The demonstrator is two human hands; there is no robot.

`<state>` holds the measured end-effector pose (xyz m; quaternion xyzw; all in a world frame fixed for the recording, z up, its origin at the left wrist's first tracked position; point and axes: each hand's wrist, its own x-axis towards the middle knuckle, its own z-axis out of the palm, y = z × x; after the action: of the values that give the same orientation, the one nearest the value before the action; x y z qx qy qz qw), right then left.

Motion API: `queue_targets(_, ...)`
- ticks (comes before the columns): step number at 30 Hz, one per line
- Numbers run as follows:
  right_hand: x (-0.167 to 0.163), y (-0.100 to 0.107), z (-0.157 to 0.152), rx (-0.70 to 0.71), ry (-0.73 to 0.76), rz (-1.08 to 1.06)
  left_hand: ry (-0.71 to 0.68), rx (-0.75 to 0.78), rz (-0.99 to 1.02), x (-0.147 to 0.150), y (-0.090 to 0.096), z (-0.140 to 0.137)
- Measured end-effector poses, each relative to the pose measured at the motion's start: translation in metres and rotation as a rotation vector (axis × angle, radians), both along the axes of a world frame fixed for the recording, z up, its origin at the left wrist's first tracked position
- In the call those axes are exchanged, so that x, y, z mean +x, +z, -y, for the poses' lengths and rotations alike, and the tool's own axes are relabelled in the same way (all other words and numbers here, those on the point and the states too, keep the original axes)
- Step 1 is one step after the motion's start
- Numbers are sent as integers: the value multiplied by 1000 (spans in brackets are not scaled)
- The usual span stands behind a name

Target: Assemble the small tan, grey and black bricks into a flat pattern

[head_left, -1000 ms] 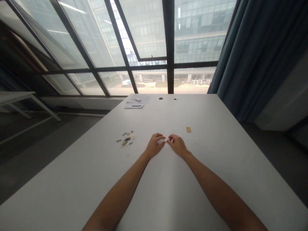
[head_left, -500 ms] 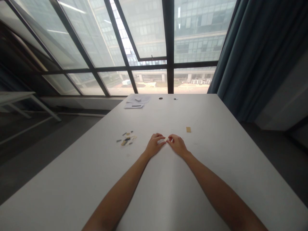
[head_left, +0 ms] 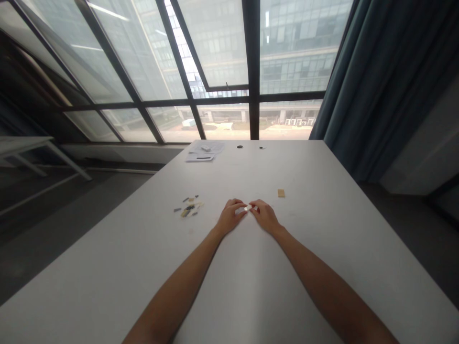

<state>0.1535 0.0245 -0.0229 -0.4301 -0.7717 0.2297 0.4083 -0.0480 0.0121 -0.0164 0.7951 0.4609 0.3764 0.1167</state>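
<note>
Both my hands meet over the middle of the white table. My left hand pinches a small whitish piece from the left side. From the right, my right hand has its thumb and fingertips closed on the same piece. It looks like a small building brick, but the fingers cover much of it. To the left lies a loose pile of small grey, tan, black and cream building bricks. Beyond my right hand is a flat tan studded plate.
White papers with a small light object on them lie at the table's far left. Two dark round holes are near the far edge, one being a cable hole. A blue curtain hangs at the right beside the windows.
The whitish piece between my fingertips has turned slightly and shows more of itself. My hands and arms have hardly moved; the pile and tan plate stay where they were.
</note>
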Motion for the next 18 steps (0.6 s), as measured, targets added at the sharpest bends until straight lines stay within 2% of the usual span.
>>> queue_targets(18, -1, -4, -3, -34, -26, 5, 137, -2, 19, 0, -2, -1)
